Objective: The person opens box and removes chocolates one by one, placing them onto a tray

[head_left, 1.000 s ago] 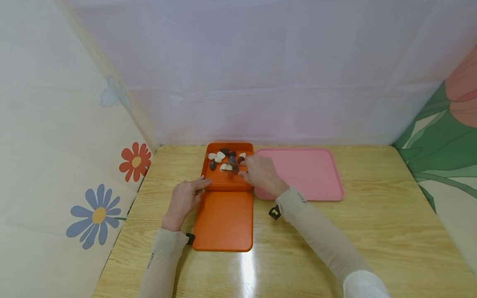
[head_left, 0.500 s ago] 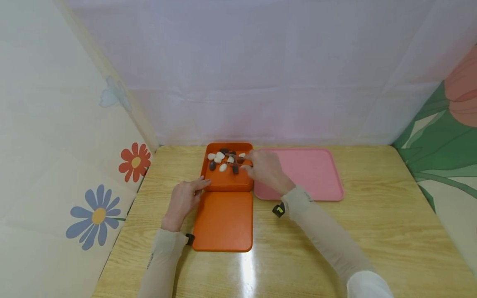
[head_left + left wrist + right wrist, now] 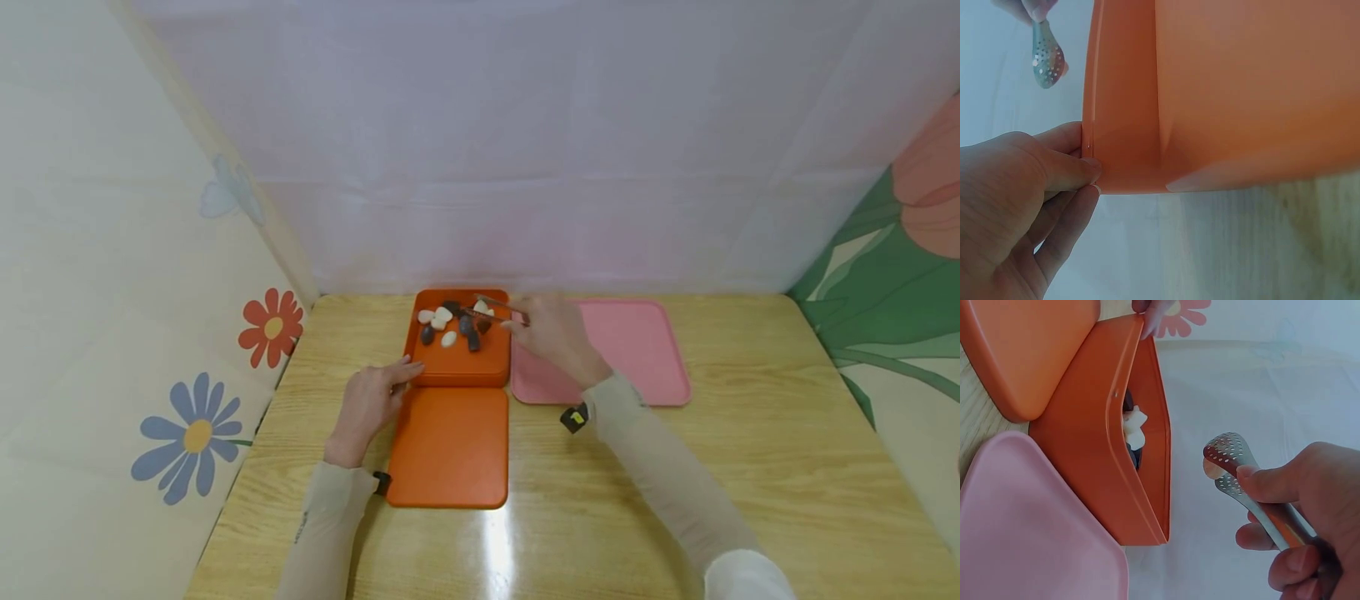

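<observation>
The right hand (image 3: 551, 329) grips metal tongs (image 3: 1235, 472), fingers curled round the handles, so the perforated tips can pinch a pale stone (image 3: 1211, 467) lifted just above the orange box (image 3: 459, 360). Below the tips, more white and dark stones (image 3: 450, 323) lie in the box. The left hand (image 3: 367, 404) presses straight fingers against the box's near left corner, seemingly steadying it. A pink tray (image 3: 645, 350) sits beneath the right wrist.

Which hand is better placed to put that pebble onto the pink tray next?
Probably the right hand: it grips the tongs with a pale pebble pinched in their tips, beside the pink tray. The left hand rests against the orange box.
</observation>
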`<state>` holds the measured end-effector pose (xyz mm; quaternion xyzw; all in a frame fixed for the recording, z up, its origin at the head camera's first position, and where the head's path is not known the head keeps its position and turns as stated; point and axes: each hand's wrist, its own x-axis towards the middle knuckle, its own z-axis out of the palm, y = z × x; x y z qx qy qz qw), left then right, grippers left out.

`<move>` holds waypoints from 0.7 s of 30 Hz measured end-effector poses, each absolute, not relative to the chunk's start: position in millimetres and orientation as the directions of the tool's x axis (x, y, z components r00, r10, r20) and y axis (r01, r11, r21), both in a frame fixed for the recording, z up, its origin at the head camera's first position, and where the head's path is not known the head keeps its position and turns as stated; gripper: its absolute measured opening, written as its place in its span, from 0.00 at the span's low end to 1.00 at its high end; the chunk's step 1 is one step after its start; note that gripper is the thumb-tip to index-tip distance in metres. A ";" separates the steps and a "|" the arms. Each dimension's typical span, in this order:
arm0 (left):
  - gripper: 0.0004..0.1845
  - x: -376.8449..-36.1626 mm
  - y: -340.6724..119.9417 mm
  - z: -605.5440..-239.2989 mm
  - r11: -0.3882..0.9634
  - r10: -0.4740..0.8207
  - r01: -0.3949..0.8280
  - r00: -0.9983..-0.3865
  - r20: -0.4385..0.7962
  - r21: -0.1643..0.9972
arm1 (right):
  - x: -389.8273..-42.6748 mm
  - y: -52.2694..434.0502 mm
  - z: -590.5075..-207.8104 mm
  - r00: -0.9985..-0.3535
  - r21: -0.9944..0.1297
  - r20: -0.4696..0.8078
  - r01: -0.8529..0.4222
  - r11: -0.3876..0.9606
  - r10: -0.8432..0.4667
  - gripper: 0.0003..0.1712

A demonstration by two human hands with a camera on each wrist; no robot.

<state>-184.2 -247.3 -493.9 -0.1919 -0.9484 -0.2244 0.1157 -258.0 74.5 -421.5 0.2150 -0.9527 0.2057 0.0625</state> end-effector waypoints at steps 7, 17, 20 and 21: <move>0.21 -184.6 -247.4 -494.2 0.827 0.312 0.415 -0.900 0.304 0.380 | -261.1 84.6 -425.9 -0.902 -0.351 0.227 -0.427 0.833 -0.366 0.26; 0.20 -184.6 -246.2 -493.5 0.826 0.312 0.418 -0.898 0.310 0.379 | -264.5 96.1 -427.8 -0.922 -0.370 0.210 -0.384 0.846 -0.326 0.27; 0.20 -184.1 -246.1 -492.9 0.827 0.309 0.413 -0.901 0.305 0.381 | -265.7 99.0 -429.0 -0.927 -0.366 0.202 -0.371 0.853 -0.317 0.28; 0.20 -183.9 -246.1 -492.7 0.827 0.308 0.412 -0.901 0.304 0.383 | -266.0 99.6 -429.3 -0.928 -0.366 0.200 -0.369 0.854 -0.315 0.29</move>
